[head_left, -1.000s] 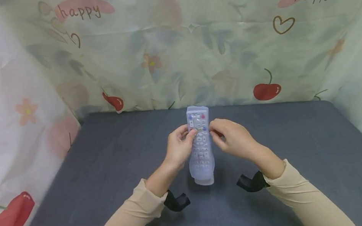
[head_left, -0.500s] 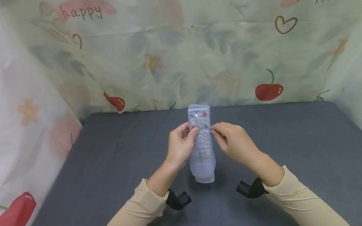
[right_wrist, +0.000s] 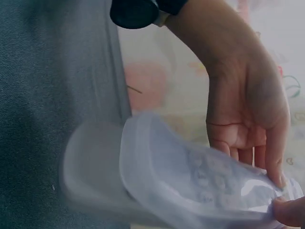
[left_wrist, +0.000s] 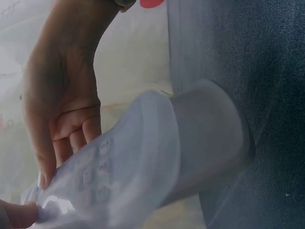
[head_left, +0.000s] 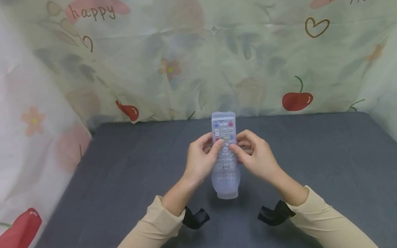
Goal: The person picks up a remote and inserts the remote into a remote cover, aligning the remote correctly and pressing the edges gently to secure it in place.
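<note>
A pale remote control [head_left: 226,175] with small coloured buttons is held up over the table, its long side roughly upright in the head view. A translucent cover [right_wrist: 157,162] wraps it, and the remote's bare pale end [left_wrist: 209,124] sticks out past the cover's rim. My left hand [head_left: 200,159] grips the remote's left edge, thumb on the button face. Opposite it, my right hand [head_left: 258,156] pinches the right edge, its thumb also on the front. Fingers behind the remote are partly hidden.
A dark grey table [head_left: 131,163] lies beneath both hands. Behind it hangs a printed cloth [head_left: 211,54] with cherries and flowers, and similar cloth walls rise at both sides. Black straps [head_left: 196,218] hang at the wrists.
My right hand has gone from pinching at the remote's right edge to gripping it with its thumb on the front. The remote and left hand have shifted slightly right.
</note>
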{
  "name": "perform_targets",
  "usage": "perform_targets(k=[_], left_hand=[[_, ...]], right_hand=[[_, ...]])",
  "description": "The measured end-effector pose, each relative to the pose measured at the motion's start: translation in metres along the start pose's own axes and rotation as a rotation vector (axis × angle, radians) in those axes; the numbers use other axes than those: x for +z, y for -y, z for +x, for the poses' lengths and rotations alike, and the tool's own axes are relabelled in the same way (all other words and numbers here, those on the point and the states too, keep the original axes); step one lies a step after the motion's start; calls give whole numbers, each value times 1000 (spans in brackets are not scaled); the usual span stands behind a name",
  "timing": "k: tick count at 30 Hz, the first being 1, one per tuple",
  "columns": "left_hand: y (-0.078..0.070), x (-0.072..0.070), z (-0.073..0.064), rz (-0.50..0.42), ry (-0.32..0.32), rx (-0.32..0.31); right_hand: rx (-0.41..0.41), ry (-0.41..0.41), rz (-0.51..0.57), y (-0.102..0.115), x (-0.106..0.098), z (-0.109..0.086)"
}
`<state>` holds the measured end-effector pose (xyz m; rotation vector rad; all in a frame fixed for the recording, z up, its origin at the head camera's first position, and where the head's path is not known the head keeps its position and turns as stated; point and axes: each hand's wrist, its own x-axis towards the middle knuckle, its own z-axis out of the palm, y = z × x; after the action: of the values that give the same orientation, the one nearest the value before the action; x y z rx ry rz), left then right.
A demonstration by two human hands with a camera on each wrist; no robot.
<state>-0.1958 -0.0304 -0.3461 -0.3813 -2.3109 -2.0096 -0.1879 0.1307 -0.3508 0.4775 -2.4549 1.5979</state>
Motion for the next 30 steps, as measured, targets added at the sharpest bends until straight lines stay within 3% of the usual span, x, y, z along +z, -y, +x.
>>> perform_targets(k=[3,7,13,16,18,25,30], left_hand=[[0,-5,1,44,13,1],[1,-12,3,119,-20,21],[4,-16,4,411,-17,175],[5,-17,5,488,2,246],[6,-18,6,487,37,247],[9,-27,13,353,224,156],[9,-30,15,387,260,181]], right_hand=[[45,26,42,0,-4,2],[85,53,60,-1,-8,4],[136,110,67,-2,-8,1],[140,118,77,-2,-8,0],[150,118,81,-3,-8,-1],[188,155,96,-9,-9,-2],[159,163,72,-8,-10,-3]])
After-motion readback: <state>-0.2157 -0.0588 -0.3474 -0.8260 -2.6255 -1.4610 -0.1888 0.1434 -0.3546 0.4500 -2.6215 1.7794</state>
